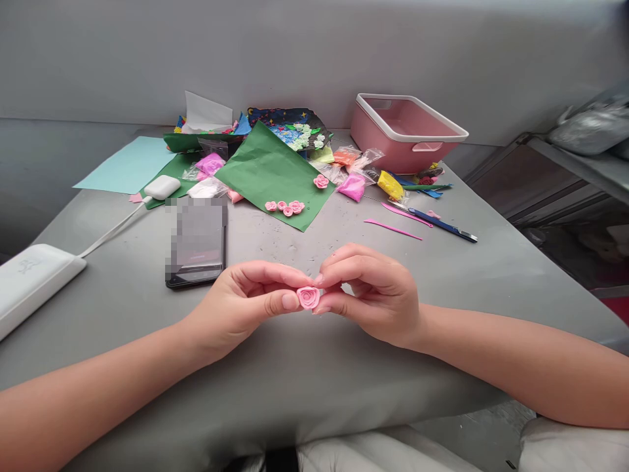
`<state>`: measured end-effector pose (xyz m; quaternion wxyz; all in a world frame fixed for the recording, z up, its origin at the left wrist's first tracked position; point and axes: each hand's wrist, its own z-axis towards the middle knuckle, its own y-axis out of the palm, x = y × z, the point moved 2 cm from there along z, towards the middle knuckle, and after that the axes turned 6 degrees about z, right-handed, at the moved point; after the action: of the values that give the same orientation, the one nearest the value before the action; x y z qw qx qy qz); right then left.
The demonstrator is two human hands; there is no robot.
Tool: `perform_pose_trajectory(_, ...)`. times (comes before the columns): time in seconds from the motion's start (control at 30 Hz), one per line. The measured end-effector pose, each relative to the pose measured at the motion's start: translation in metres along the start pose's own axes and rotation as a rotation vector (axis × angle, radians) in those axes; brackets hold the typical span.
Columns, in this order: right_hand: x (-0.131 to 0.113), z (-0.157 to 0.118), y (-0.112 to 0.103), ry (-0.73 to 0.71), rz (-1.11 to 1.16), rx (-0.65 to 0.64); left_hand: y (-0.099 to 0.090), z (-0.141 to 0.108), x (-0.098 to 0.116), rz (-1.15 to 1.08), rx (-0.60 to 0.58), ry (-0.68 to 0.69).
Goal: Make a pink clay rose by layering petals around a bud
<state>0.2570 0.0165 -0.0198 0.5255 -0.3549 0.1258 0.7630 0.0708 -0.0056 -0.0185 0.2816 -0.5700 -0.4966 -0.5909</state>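
A small pink clay rose (pixel 308 297) with layered petals faces me above the near part of the grey table. My left hand (pixel 246 298) pinches it from the left between thumb and forefinger. From the right, my right hand (pixel 368 292) grips its edge with thumb and fingertips. Beyond them lies a green paper sheet (pixel 275 170) bearing several finished-looking pink roses (pixel 287 210) near its front edge and another pink rose (pixel 321 181) at its right side. The back of the held rose is hidden.
A phone (pixel 199 242) lies left of centre, near a white power strip (pixel 37 278) with a cabled plug (pixel 162 188). To the right are pink tools (pixel 393 229), a blue cutter knife (pixel 442 225), and clay bags (pixel 354 187). A pink basket (pixel 388 145) stands behind.
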Motion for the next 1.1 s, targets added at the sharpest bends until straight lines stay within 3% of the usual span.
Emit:
perform_pose_trajectory(0.17, -0.0009, 0.0001, 0.0008, -0.016, -0.011, 0.020, -0.0006, -0.0001, -0.0020, -0.063, 0.037, -0.019)
perform_pose_trajectory(0.63, 0.0008, 0.0022, 0.0009, -0.034, -0.043, -0.006, -0.0024, -0.0037, -0.0025, -0.031, -0.021, -0.054)
perform_pose_trajectory(0.87, 0.0002, 0.0009, 0.0013, 0.027, -0.034, 0.027, 0.0011, -0.0022, -0.0019, 0.016, -0.117, 0.063)
perform_pose_trajectory(1.1, 0.0026, -0.0015, 0.0025, 0.045, 0.037, 0.023, 0.0037, -0.0052, -0.0001, 0.111, -0.053, 0.133)
